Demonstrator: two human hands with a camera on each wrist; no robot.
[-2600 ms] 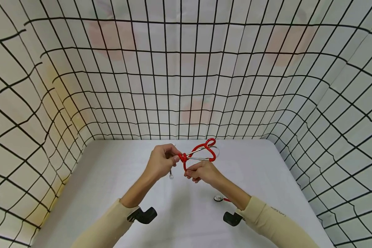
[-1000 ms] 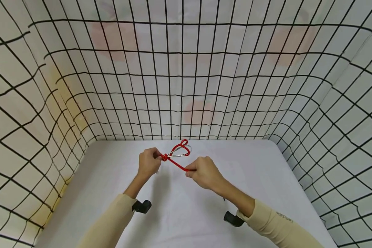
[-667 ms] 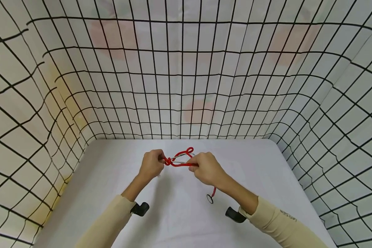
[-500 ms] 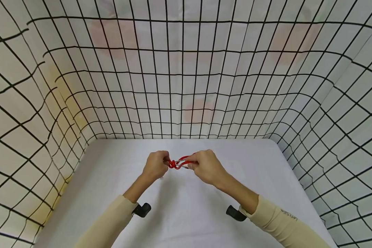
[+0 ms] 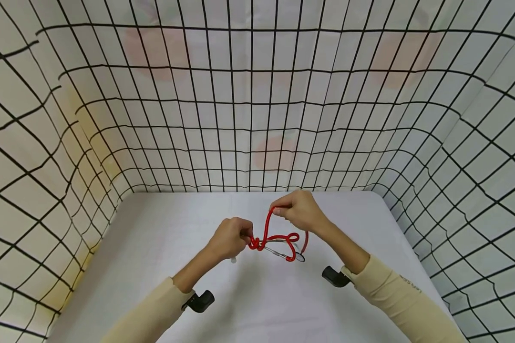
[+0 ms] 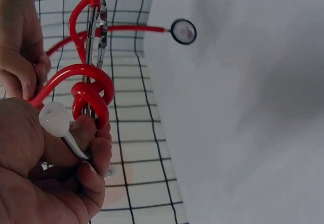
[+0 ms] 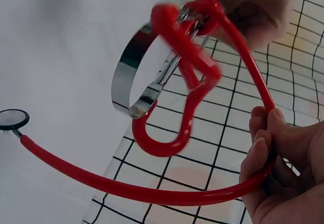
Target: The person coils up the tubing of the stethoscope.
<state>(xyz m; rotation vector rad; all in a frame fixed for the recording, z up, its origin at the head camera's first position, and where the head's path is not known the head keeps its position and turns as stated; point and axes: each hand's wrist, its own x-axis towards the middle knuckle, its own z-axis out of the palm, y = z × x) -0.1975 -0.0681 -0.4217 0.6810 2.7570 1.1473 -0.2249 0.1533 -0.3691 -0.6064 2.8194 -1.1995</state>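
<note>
A stethoscope (image 5: pixel 292 237) with red tubing is held up between both hands, its tubing wound round the metal ear tubes in a knot (image 6: pixel 93 95). My left hand (image 5: pixel 231 238) grips the ear tubes beside the knot; a white ear tip (image 6: pixel 53 119) sticks out past the fingers. Higher and to the right, my right hand (image 5: pixel 299 209) pinches a stretch of the red tubing (image 7: pixel 248 57) running up from the knot. The chest piece (image 7: pixel 13 119) hangs at the tubing's free end. A curved metal spring band (image 7: pixel 132 72) joins the ear tubes.
A white table (image 5: pixel 163 219) lies under the hands. Black wire grid (image 5: pixel 274 102) stands at the back and both sides, with pale cloth behind it. A black wrist camera (image 5: pixel 200 301) sits at each cuff.
My right hand has risen from near the ear tubes, drawing the tubing upward. My left hand has moved slightly right and down. The metal band end and chest piece show again.
</note>
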